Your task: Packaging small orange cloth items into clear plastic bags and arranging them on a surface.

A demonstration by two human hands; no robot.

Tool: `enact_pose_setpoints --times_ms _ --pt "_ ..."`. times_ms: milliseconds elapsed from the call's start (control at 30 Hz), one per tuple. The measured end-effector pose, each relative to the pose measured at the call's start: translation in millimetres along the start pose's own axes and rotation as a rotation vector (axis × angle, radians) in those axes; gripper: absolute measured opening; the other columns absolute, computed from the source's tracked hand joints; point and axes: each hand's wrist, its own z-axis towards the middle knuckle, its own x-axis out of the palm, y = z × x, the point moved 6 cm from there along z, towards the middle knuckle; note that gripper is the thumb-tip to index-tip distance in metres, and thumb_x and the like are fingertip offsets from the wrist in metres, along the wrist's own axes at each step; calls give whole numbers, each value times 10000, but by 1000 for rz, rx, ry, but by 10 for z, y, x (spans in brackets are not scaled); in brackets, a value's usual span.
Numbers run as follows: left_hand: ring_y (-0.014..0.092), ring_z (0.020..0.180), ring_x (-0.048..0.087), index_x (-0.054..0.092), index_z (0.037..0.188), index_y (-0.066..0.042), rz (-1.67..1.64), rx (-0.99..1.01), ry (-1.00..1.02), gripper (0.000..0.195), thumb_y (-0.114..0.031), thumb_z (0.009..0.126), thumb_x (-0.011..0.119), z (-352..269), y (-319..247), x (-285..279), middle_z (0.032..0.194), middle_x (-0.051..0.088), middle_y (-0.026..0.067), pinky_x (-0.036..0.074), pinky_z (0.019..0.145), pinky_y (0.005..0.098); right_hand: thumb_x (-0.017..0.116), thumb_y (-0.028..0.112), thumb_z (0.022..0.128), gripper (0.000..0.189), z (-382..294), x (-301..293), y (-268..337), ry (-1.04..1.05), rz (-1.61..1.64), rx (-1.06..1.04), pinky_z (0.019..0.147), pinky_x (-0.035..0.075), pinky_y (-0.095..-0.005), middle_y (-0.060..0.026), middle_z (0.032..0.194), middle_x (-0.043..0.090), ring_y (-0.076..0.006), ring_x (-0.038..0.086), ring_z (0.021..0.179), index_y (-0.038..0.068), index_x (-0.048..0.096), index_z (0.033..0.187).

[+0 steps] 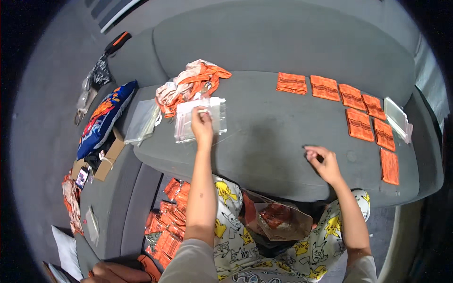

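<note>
My left hand [202, 125] rests on a stack of clear plastic zip bags [182, 123] on the grey sofa seat [254, 141]. Its fingers are curled over the stack, and whether they pinch a bag is not clear. Just behind lies a crumpled heap of orange and pale fabric [191, 79]. My right hand [325, 164] hovers above the seat, fingers bent and a gap at the thumb, with nothing visible in it. To its right, several folded orange cloths [360, 124] with dark bands are laid out. Another pile of clear bags [396, 118] sits by the right armrest.
Between my knees stands an open brown bag [286, 226] with orange packets inside. Several wrapped orange packets [170, 226] lie at lower left, near another person's bare limb [116, 272]. Leftward are a blue cushion [106, 120], a cardboard box [109, 155] and a phone [82, 177].
</note>
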Motion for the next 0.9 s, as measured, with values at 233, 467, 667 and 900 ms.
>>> enact_pose_setpoints --times_ms 233,467,667,900 --pt "162 679 597 511 1210 -24 16 37 811 405 -63 834 655 -1392 -996 1314 760 604 81 494 630 287 586 144 924 306 291 179 -556 -57 791 488 772 521 -257 -72 1001 661 -126 633 880 -13 592 1186" --pt "280 899 613 542 1142 23 553 446 826 402 -89 786 691 -1719 -1204 1293 1006 603 157 501 766 357 568 171 939 353 295 153 -521 11 858 515 770 546 -277 -81 1050 648 -143 643 907 16 539 1254" --pt "313 830 630 629 933 31 492 445 796 203 -71 770 694 -1699 -1035 1373 906 614 148 515 755 355 593 140 915 355 317 174 -517 10 766 433 748 550 -273 -87 1038 656 -142 648 883 8 546 1241" --pt "276 721 647 644 782 17 -119 44 862 67 -46 797 658 -1716 -1044 1463 776 609 129 525 707 350 639 78 873 421 300 185 -451 -50 641 394 716 540 -250 -74 955 681 -125 651 852 -6 516 1267"
